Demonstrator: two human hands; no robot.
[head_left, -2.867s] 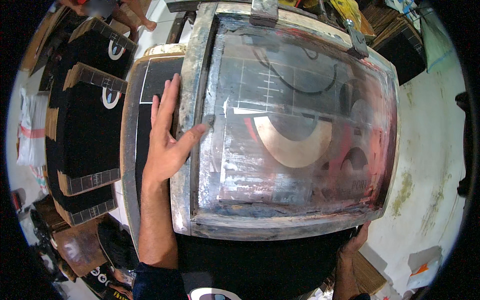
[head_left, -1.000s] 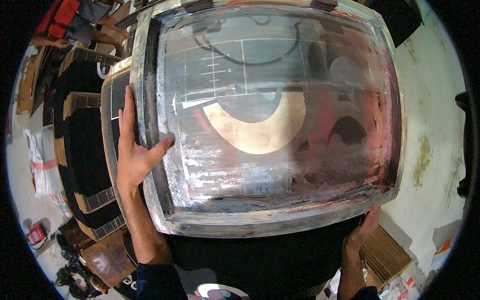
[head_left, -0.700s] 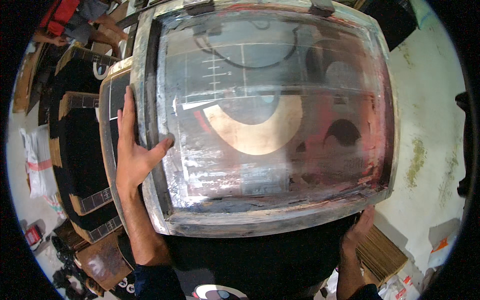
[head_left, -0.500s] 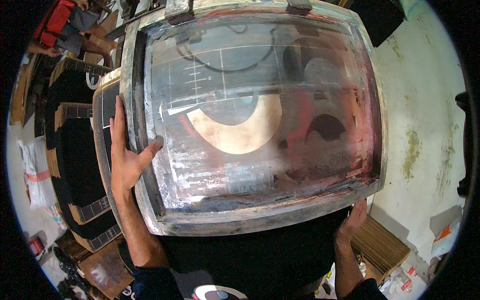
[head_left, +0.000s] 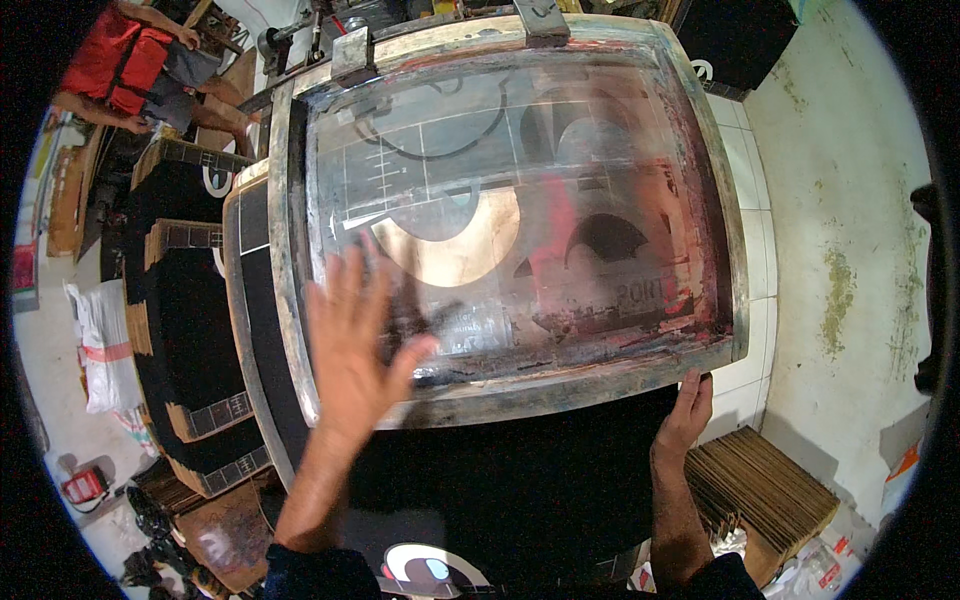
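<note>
A wooden screen printing frame (head_left: 560, 385) with a stained, see-through mesh (head_left: 560, 250) fills the middle. Through the mesh I see a cream crescent (head_left: 450, 245), dark shapes and reddish ink smears. My left hand (head_left: 350, 350) is over the mesh's near left corner, fingers spread, slightly blurred; whether it touches the mesh I cannot tell. At the near right corner, my right hand (head_left: 683, 420) grips the frame's edge with its fingers. Black fabric (head_left: 540, 480) lies below the frame, with a printed cartoon eye (head_left: 425, 568) near me.
Metal clamps (head_left: 543, 22) sit on the frame's far edge. Boards with black fabric (head_left: 190, 290) line the left side. A stack of brown cardboard (head_left: 765, 490) is at the near right, beside a stained pale wall (head_left: 850, 220). A person in red (head_left: 120, 60) is at the far left.
My left hand has moved from the frame's left edge onto the mesh area. The frame appears shifted left and slightly away in view. The fingers of my right hand have closed at the near right corner.
</note>
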